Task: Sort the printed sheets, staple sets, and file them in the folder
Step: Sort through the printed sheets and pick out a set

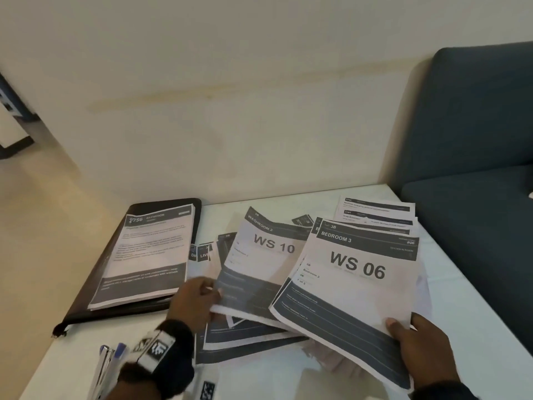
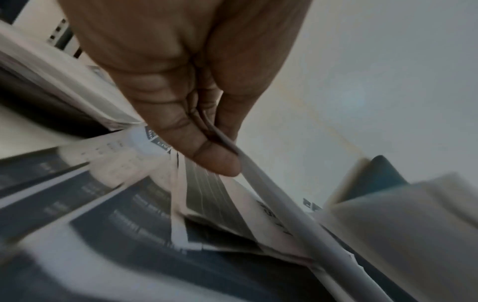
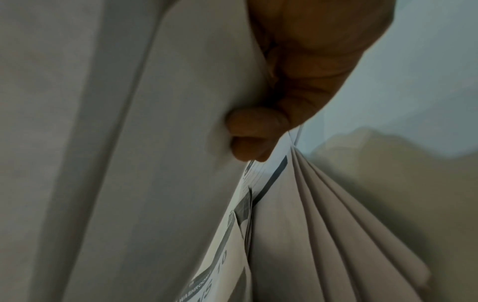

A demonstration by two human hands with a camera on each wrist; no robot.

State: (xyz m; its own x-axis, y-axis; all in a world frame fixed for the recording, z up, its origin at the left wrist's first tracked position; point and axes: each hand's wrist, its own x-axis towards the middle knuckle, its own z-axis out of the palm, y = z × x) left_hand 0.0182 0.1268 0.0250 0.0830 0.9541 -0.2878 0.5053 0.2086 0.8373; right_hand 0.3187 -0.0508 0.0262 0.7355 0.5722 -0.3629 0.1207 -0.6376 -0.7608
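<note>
Two hands work a loose spread of printed sheets on the white table, w/ the black folder as landmark at the table's left end. Right hand grasps the "WS 06 / Bedroom 3" set by its near right corner, thumb on top, fingers curled under; the set is lifted off the table, well right of the folder. Its long axis runs near-to-far, header toward the wall, tilted a bit clockwise. Right wrist view shows several sheets fanned under the fingertips. Left hand pinches the near left corner of the "WS 10 / Washroom 2" sheet, just right of the folder; thumb and fingers clamp the paper edge in the left wrist view. That sheet also points header-away, partly tucked under the WS 06 set.

On the folder lies a squared stack headed "1756 Bathroom", long axis parallel to the folder. Between the folder and the WS 10 sheet, more sheets overlap, mostly hidden. Far right of the folder, by the wall, another fanned group of sheets. Near the folder's front corner, blue-capped pens. Beyond the table's right end, a dark blue sofa.
</note>
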